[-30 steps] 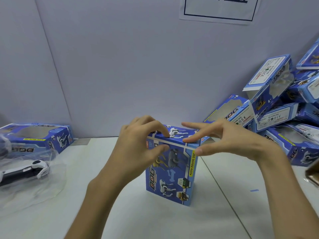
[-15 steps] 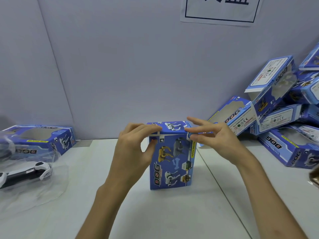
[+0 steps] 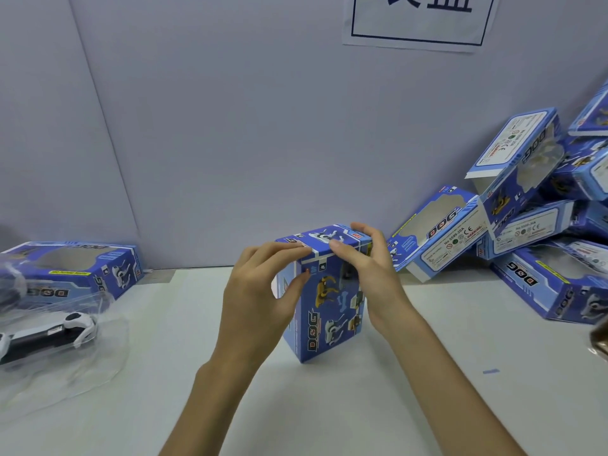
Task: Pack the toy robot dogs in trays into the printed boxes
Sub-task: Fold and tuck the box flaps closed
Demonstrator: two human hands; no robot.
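A blue printed box (image 3: 329,311) stands upright on the white table (image 3: 329,406) in the middle of the view. My left hand (image 3: 260,297) grips its left side near the top, fingertips on the top flap. My right hand (image 3: 371,278) holds the right side, with fingers pressed on the closed top flap. At the far left a white and black toy robot dog (image 3: 46,334) lies in a clear plastic tray (image 3: 65,373). What is inside the upright box is hidden.
An empty windowed box (image 3: 75,271) lies on its side at the left, behind the tray. A pile of several more blue boxes (image 3: 526,225) leans against the grey wall at the right. A small blue mark (image 3: 491,371) sits on the table.
My right hand has moved from hovering over the top flap to gripping the box's right side and top. The box has turned slightly and its top flap now lies flat.
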